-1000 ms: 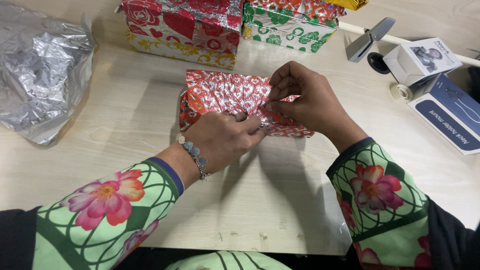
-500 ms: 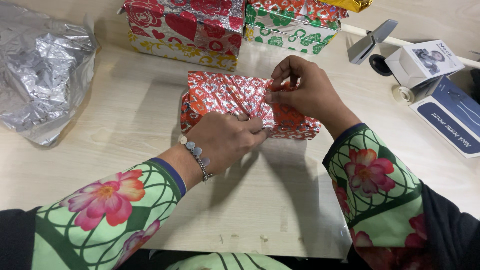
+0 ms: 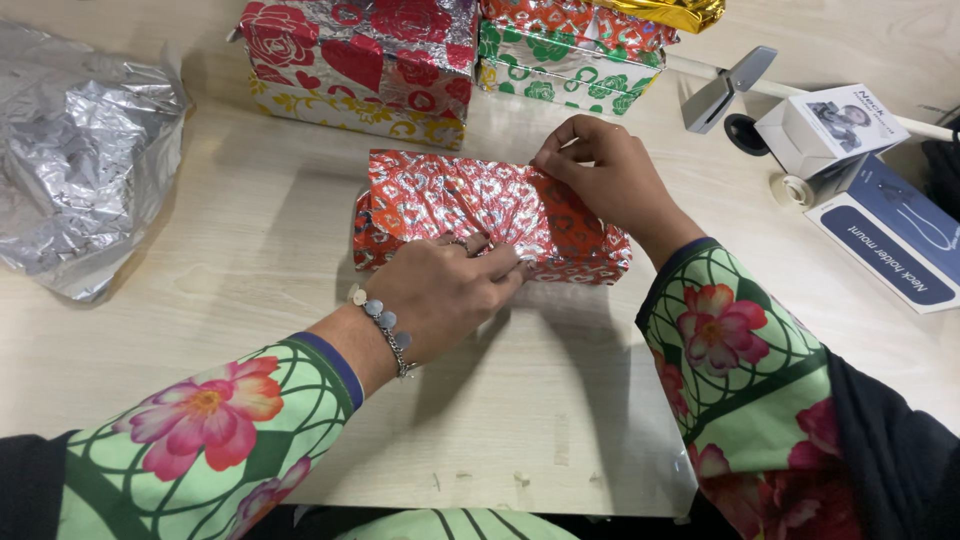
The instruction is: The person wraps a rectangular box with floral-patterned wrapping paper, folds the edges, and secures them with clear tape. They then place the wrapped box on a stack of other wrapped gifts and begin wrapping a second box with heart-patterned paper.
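A small box wrapped in shiny red patterned foil paper lies on the light wooden table in front of me. My left hand, with a beaded bracelet at the wrist, presses its fingertips on the box's near edge and pinches the paper there. At the far right top edge, my right hand pinches a fold of the wrapping. The box's right end is partly hidden by my right hand.
Two wrapped boxes stand at the back: a red heart-patterned one and a green-patterned one. Crumpled silver foil lies at the left. At the right are a white carton, a blue flat box, a tape roll.
My right hand has shifted from the box's near right side up to its far top edge, pulling the paper flatter. My left hand stays on the near edge.
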